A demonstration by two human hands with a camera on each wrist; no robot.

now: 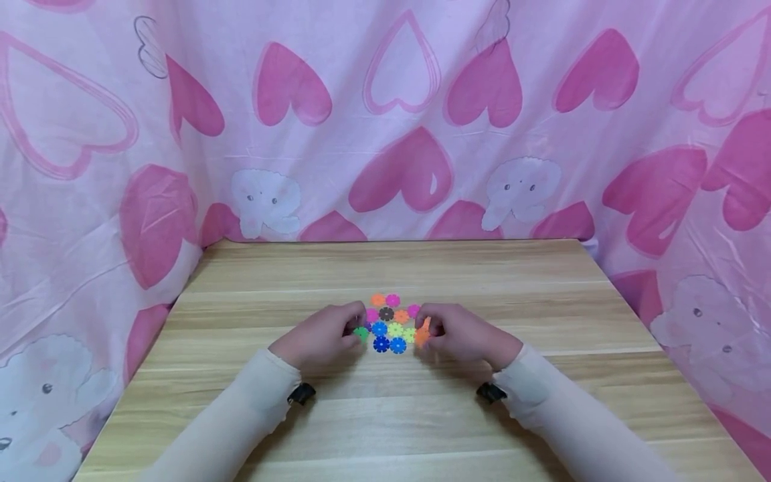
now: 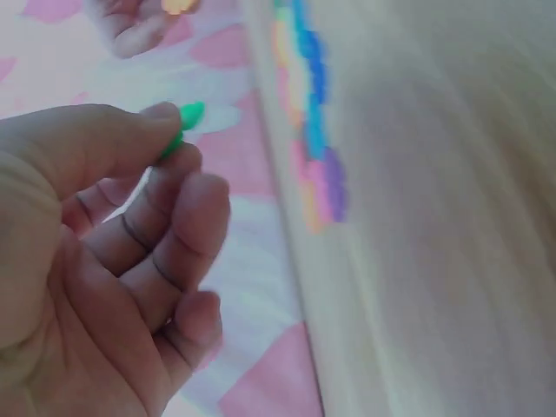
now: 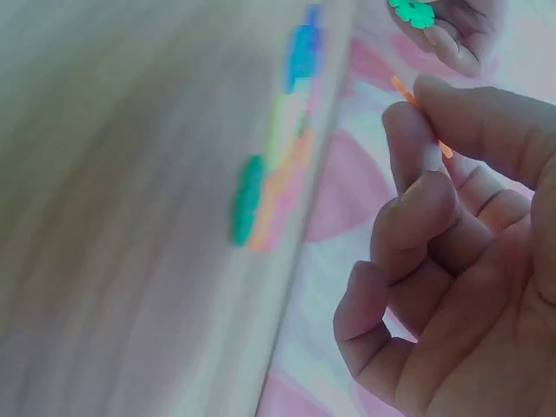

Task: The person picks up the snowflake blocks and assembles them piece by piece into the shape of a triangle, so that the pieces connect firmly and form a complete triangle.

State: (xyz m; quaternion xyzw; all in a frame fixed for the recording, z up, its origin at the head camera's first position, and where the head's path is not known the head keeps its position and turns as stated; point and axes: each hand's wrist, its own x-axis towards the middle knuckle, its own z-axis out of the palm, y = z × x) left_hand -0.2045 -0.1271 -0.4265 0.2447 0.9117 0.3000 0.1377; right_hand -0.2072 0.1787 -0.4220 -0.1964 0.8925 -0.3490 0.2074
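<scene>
A wood-grained desk (image 1: 385, 415) spans the lower half of the head view; a colourful cluster of flower-shaped discs (image 1: 395, 329) lies near frame centre, 2 blue discs (image 1: 381, 344) lowest.

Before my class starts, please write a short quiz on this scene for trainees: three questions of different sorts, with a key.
1. What does the left hand pinch between its thumb and finger?
2. True or false: the right hand pinches an orange disc.
3. Choose one. The cloth behind the table is printed with pink: A) stripes; B) hearts; C) stars.

Key:
1. A green disc.
2. True.
3. B.
</scene>
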